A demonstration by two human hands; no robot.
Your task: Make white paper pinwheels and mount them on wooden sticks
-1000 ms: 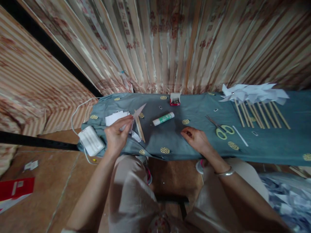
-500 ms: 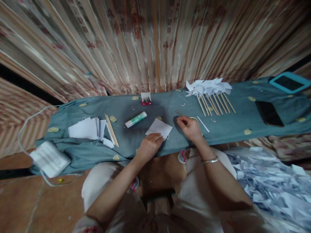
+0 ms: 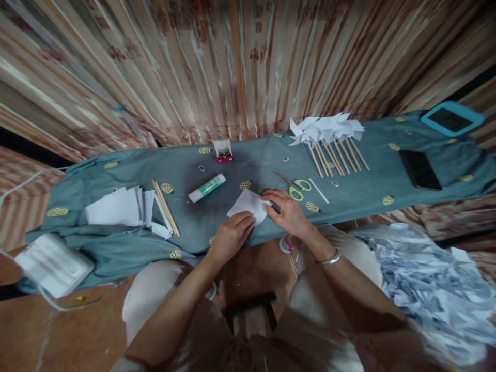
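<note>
Head view: both hands (image 3: 231, 236) (image 3: 287, 212) touch the white paper (image 3: 248, 203).

I see one camera, worn on the head of the person (image 3: 174, 316), facing forward and steeply down past pale-trousered knees (image 3: 145, 287). It's close above the bare left hand (image 3: 231, 235) and bare right hand (image 3: 287, 211), taking in the long desk draped in grey-green cloth (image 3: 256, 155) and the striped beige curtain (image 3: 174, 77) beyond.
</note>
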